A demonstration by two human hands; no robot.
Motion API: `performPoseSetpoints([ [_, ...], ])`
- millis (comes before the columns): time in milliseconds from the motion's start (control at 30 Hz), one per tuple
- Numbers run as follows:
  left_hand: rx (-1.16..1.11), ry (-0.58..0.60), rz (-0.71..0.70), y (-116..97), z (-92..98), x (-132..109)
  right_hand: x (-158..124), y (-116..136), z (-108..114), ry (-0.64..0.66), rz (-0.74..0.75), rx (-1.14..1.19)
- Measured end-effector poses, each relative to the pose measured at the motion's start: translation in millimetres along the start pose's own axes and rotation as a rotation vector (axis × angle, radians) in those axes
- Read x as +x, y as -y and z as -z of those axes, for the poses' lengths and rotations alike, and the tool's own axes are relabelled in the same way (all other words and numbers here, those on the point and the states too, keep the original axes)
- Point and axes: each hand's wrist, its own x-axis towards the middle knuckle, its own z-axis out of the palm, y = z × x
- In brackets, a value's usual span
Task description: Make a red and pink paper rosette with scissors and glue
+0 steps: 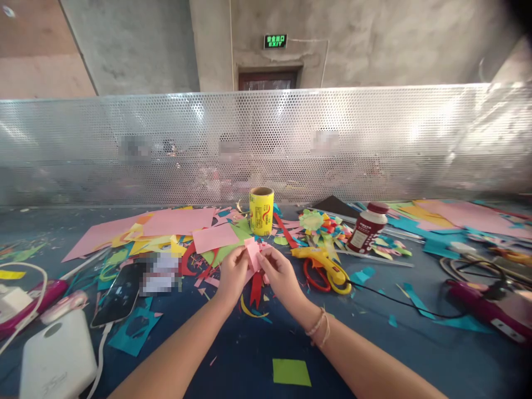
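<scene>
Between my two hands is a small folded piece of pink paper [252, 254], pinched at its edges. My left hand [231, 272] grips it from the left with closed fingers. From the other side my right hand [279, 272], a bracelet at the wrist, has thumb and fingers closed on the same paper. Just below the fingertips lies a red paper strip [256, 291] with a notched end. Beyond the hands stands a yellow cardboard tube [261, 211]. To the right of my right hand lie a yellow glue gun [322, 261] and red-and-yellow-handled scissors [316, 275].
Coloured paper sheets [166, 223] and scraps cover the far table. A maroon-capped bottle [367, 228] leans at right. Left lie a phone [118, 293] and a white power bank [58, 357]; right, a power strip [490, 305] with cables. A green paper piece [291, 372] lies near.
</scene>
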Motion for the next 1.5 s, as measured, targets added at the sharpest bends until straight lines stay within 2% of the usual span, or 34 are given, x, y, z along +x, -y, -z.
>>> performPoseSetpoints([
  [433, 0.008, 0.137, -0.014, -1, -0.9, -4, 2, -9, 2, -0.116, 0.058, -0.1],
  [933, -0.119, 0.213, 0.032, -1, -4.4, -5, 3, -11, 3, -0.124, 0.014, -0.083],
  [1200, -0.086, 0.225, 0.004, 1, -4.0, -4, 4, -12, 3, -0.145, -0.004, -0.057],
  [1500, -0.067, 0.213, -0.029, 7, -2.5, -2, 3, -6, 1, -0.151, -0.099, 0.031],
])
